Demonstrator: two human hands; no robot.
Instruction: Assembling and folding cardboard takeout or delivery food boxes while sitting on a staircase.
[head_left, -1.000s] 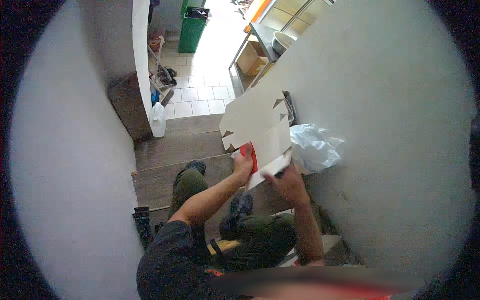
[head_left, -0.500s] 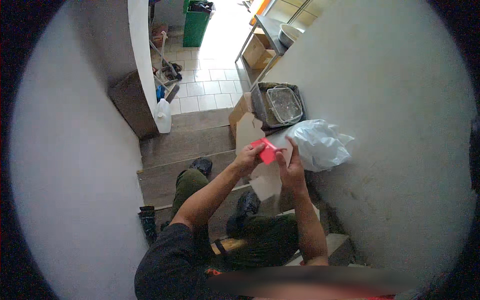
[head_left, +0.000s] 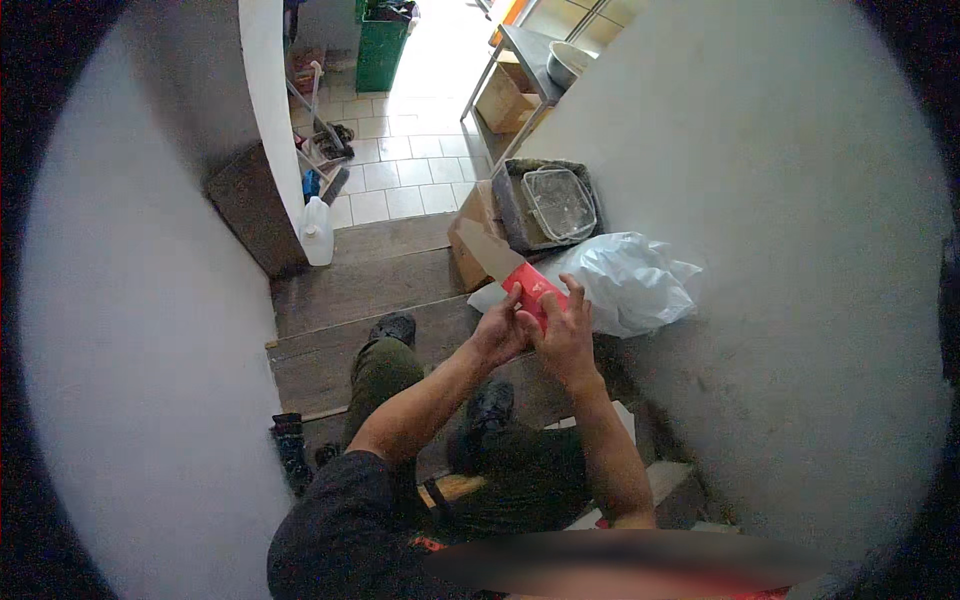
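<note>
Both my hands are on a thin cardboard carton [head_left: 530,284], partly folded, with a red panel and a pale, pointed flap sticking out toward the far left. My left hand [head_left: 499,332] grips its near-left edge, thumb on the red face. My right hand [head_left: 566,343] presses on the red panel from the right, its thumb and fingers bent around it; part of the carton is hidden beneath them. Just beyond my right hand lies a crumpled white plastic bag [head_left: 640,285] on the steps.
I sit on wooden stairs [head_left: 370,290] between two walls. Near the bag stand a brown cardboard box [head_left: 472,262] and a dark crate [head_left: 520,215] holding a clear plastic tub [head_left: 560,206]. A white jug [head_left: 317,232] is at left. Beyond are a metal table [head_left: 530,62] and green bin [head_left: 382,52].
The carton's pale flaps, spread beyond and below my hands before, are now mostly folded in or hidden. My right hand has moved left onto the red panel, close to my left hand.
</note>
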